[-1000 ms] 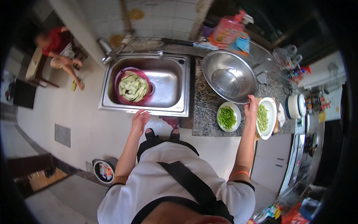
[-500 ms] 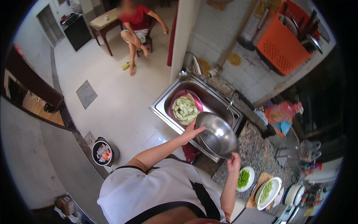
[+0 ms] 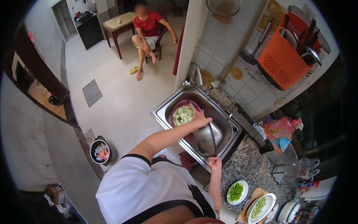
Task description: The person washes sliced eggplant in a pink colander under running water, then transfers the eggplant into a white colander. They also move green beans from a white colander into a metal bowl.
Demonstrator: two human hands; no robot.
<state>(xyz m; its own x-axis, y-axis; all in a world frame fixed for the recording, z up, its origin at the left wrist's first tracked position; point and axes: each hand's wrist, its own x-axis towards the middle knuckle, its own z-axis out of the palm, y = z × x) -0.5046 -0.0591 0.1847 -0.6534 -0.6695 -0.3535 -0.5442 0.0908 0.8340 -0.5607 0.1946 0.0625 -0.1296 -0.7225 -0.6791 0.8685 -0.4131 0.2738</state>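
A stainless steel bowl is tipped on its side over the metal sink. My left hand grips its far rim, fingers wrapped over the edge. At the near rim, my right hand pinches the bowl's edge. Left of the bowl, a pink basin in the sink holds pale green vegetable slices. My left hand and the bowl partly cover this basin. The bowl's inside is mostly hidden from view.
On the granite counter stand a plate of chopped greens and a white oval basket of green strips. A faucet rises behind the sink. An orange utensil holder hangs on the wall. A seated person and a bin are leftward.
The bowl has gone from facing upward to tipped on its side, and moved left over the sink. Both hands moved with it, still on the rim. The view has shifted slightly.
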